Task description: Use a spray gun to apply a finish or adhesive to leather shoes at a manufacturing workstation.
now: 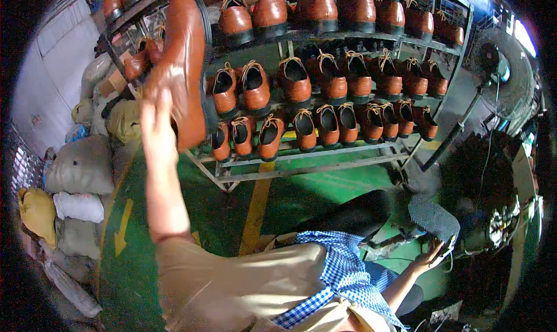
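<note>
At the upper left, my left hand (158, 120) grips a glossy brown leather shoe (184, 71) by its side. The shoe is held up lengthwise with its black sole edge facing right, and it covers part of the rack behind. My left arm is stretched out. Low on the right, my right hand (432, 255) is closed on the lower edge of a grey, dotted oval pad (434, 217); I cannot make out its exact kind. Some of the fingers are hidden behind it.
A metal rack (313, 168) ahead carries several rows of brown lace-up shoes (293, 79). Stuffed sacks (80, 165) line the left side. A large fan (499, 65) on a pole stands at the right. Yellow markings (123, 227) run along the green floor (223, 216).
</note>
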Motion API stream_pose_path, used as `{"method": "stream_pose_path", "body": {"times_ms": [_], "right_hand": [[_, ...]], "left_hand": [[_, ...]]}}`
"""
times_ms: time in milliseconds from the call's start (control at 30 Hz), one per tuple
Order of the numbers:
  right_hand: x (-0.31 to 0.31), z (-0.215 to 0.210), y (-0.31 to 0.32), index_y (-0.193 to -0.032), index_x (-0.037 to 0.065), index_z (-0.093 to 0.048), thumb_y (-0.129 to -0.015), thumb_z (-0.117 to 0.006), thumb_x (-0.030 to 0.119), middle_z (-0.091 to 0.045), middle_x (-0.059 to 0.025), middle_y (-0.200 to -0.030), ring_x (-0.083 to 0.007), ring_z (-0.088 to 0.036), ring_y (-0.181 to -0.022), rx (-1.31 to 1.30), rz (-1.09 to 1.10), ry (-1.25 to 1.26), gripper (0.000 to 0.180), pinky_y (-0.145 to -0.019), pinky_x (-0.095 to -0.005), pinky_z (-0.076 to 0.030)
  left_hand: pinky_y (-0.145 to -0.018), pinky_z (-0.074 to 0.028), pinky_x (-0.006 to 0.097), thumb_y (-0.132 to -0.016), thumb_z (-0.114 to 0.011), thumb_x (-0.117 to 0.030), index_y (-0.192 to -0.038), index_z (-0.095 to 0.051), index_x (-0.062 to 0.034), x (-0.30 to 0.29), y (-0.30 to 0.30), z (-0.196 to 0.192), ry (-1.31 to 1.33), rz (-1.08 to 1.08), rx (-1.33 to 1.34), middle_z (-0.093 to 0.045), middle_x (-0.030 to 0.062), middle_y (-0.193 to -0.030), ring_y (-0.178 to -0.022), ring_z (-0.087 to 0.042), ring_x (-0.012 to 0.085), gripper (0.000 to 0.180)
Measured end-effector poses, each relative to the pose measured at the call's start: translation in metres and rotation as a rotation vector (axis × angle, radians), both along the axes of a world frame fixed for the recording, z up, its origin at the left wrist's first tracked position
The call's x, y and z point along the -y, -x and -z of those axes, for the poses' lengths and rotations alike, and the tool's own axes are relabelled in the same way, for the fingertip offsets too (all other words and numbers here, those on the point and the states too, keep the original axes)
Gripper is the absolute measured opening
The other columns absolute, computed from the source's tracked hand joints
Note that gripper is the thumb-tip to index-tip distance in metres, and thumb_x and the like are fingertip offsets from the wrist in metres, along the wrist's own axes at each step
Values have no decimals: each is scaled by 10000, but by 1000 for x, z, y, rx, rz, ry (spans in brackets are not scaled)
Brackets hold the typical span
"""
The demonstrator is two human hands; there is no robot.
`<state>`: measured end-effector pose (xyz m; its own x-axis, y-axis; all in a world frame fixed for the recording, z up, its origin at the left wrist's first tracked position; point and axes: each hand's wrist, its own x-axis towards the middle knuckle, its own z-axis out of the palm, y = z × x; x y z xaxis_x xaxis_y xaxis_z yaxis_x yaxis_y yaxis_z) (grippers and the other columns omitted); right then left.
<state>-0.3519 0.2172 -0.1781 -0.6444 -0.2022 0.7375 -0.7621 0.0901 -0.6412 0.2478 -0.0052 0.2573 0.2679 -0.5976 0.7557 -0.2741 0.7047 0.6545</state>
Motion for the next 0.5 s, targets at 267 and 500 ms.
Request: {"method": "stream_pose_path", "body": {"times_ms": [267, 500], "right_hand": [[13, -61, -37, -1506, 48, -375, -1030, -517, 242, -425, -106, -1523, -297, -601, -1182, 259, -131, 130, 534, -949, -432, -519], [-4, -30, -28, -1467, 27, -430, -1032, -530, 219, -429, -150, -1499, -281, -598, -1204, 54, -95, 10, 486, -918, -409, -560]], "left_hand": [[-983, -465, 407, -994, -564, -238, -1313, -537, -44, 183, -24, -134, -580, 179, 178, -616, 117, -1296, -1173, -584, 269, 374], [-825, -496, 371, -995, -559, -440, -1355, -545, -86, 296, -11, -157, -668, -219, 357, -665, 118, -1261, -896, -622, 191, 506]]}}
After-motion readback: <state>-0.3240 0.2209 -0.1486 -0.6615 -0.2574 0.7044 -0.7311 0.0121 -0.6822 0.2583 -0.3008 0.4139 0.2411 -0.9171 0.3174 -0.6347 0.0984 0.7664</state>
